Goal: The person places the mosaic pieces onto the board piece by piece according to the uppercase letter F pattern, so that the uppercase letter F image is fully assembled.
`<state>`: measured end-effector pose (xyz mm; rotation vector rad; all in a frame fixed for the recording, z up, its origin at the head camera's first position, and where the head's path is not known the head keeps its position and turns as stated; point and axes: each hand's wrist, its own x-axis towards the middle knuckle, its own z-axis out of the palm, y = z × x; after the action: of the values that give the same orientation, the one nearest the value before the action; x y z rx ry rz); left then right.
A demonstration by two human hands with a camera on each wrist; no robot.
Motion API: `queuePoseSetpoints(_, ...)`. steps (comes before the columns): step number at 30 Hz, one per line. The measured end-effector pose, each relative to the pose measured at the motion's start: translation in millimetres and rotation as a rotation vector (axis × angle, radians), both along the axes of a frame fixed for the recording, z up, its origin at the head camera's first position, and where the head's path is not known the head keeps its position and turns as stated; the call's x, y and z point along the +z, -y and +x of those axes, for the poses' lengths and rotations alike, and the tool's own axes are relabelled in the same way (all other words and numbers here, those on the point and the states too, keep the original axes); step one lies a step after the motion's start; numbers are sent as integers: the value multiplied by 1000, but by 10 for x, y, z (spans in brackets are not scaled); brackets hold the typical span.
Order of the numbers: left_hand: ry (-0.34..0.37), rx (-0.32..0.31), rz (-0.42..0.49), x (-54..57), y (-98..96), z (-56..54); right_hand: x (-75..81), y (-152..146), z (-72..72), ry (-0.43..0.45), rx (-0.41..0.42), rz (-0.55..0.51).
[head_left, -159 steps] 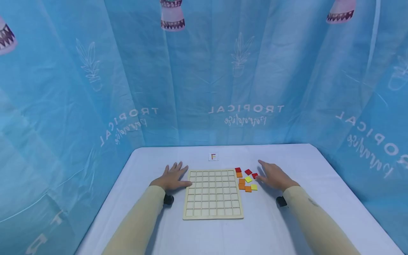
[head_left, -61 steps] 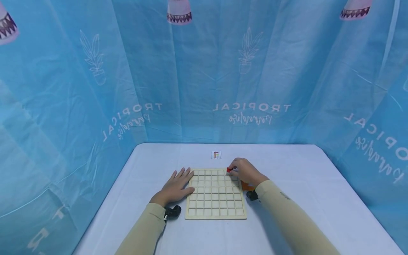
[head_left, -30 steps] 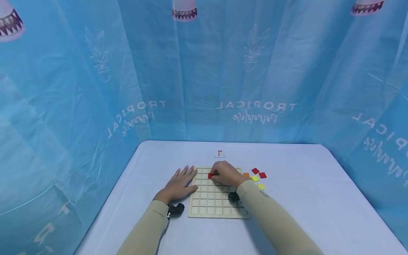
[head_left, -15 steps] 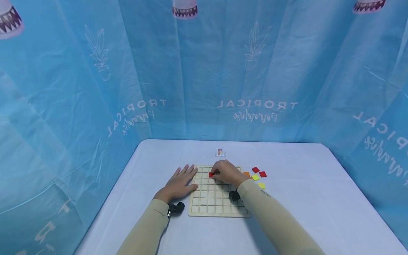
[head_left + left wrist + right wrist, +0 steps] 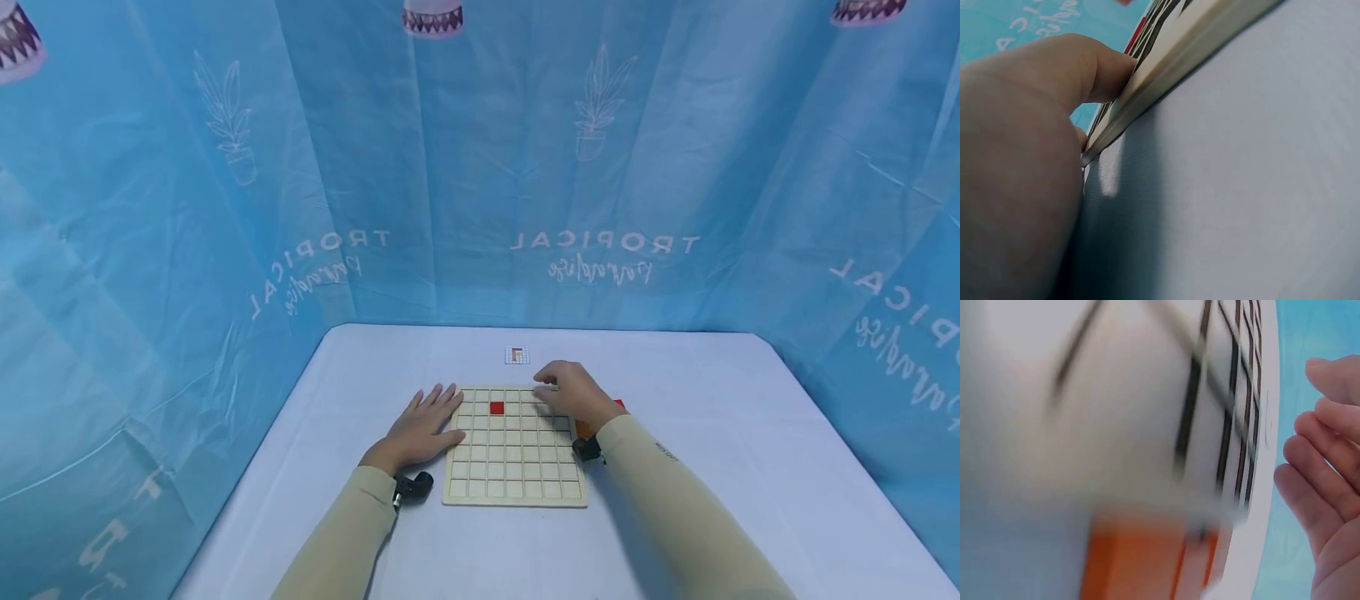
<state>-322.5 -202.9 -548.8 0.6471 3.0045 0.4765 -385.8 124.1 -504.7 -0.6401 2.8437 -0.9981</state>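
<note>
A pale wooden grid board (image 5: pixel 513 502) lies on the table with one red square tile (image 5: pixel 497 407) in a cell of its second row from the back. My left hand (image 5: pixel 420 432) is spread flat at the board's left side; its thumb (image 5: pixel 1110 72) rests on the board's edge in the left wrist view. Over the board's back right corner is my right hand (image 5: pixel 576 393), fingers loosely bent. Nothing is between its fingers (image 5: pixel 1316 475) in the right wrist view. Orange tiles (image 5: pixel 1141 562) lie along the board's right edge.
A small printed card (image 5: pixel 517 355) with a coloured grid pattern lies behind the board. Another red tile (image 5: pixel 619 403) peeks out beyond the right wrist, which hides the other loose tiles. Blue curtains (image 5: pixel 480 250) hang around the table's back and sides.
My right hand picked a red tile from the right-hand pile, put it in the board's second row, let go and moved back right. The left hand stays at the board's left edge.
</note>
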Motion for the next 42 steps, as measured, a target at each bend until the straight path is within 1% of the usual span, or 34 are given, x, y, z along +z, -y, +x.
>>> queuePoseSetpoints(4,-1,-2,-12,23,12,-13,20,-333,-53,-1,-58,4)
queuePoseSetpoints(8,-10,-9,-2,47,28,-14,-14,-615,-134,35,-140,43)
queuePoseSetpoints(11,-5,-8,1,63,35,-9,-59,-762,-166,81,-204,73)
queuePoseSetpoints(15,-6,-9,-1,60,36,-2,-128,-883,-168,128,-247,94)
queuePoseSetpoints(26,6,-2,4,-10,28,2,-187,-942,-126,149,-256,100)
queuePoseSetpoints(29,5,1,1,-29,22,5,-191,-929,-108,140,-243,104)
queuePoseSetpoints(35,-5,1,10,-31,15,10,-187,-875,-101,126,-208,108)
queuePoseSetpoints(42,-18,-12,4,-30,10,-1,-176,-849,-128,127,-203,128)
